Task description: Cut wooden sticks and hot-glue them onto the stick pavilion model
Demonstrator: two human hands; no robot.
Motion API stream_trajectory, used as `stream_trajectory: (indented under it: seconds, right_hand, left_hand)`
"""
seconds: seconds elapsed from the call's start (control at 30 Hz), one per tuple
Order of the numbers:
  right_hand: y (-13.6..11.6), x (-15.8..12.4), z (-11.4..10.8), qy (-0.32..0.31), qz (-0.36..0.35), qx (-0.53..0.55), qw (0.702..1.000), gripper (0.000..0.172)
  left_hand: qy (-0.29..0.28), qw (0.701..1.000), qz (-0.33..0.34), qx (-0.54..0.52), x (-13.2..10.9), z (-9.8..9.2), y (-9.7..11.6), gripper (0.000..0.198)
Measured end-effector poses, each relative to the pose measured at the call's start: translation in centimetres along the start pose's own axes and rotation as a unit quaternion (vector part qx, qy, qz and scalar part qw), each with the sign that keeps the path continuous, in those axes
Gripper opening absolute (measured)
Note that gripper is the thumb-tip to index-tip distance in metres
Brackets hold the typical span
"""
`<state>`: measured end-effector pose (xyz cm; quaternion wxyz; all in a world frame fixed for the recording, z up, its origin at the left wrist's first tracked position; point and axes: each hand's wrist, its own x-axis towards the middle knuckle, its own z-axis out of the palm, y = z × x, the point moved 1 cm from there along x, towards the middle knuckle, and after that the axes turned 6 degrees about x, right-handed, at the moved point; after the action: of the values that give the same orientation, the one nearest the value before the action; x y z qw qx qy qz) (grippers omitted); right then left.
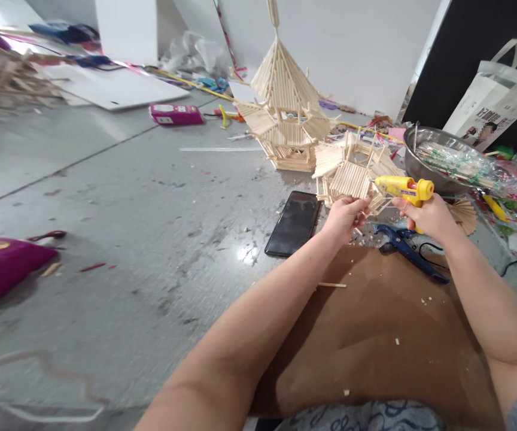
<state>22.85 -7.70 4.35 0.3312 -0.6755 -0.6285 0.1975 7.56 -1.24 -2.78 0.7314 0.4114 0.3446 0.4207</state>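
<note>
Model (350, 179): seems light, stiff, fragile; hold its base.
Left hand (346, 216): your fingers pinch; I cannot tell on what.
Right hand (429, 218): wraps your glue gun (395, 186).

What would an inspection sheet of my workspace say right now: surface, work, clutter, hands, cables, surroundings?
Surface: grey surface, marked with dark specks; brown sheet under the forearms, with small scraps on it.
Job's things: smaller stick model at the hands; taller stick model standing behind it; blue cutter lying near the right hand.
Clutter: phone left of the smaller model; metal bowl of wrapped sticks at right.
Grippers: right hand grips a yellow glue gun; left hand at the smaller model's lower edge, grip unclear.
Cables: black cable by the cutter, ends unclear.
Surroundings: white bag against a black panel.
</note>
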Motion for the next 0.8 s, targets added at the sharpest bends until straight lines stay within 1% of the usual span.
stream_trajectory:
  seconds: [0.17,0.3,0.5,0.8]
  right_hand:
    - [0.25,-0.04,0.11,0.001,0.000,0.011,1.000,0.040]
    - [0.02,-0.06,0.32,-0.009,0.004,0.010,1.000,0.039]
    - [-0.07,-0.13,0.16,0.003,0.005,0.022,1.000,0.039]
    - [0.75,-0.74,-0.37,0.012,0.008,0.093,0.996,0.043]
  left_hand:
    - [0.005,1.000,-0.003,0.003,-0.13,0.05,0.15,0.022]
    - [-0.003,1.000,0.001,0.003,-0.03,0.00,0.08,0.022]
    - [-0.002,1.000,0.002,0.004,0.05,-0.04,0.01,0.018]
    - [-0.008,1.000,0.004,0.005,0.11,-0.14,-0.14,0.018]
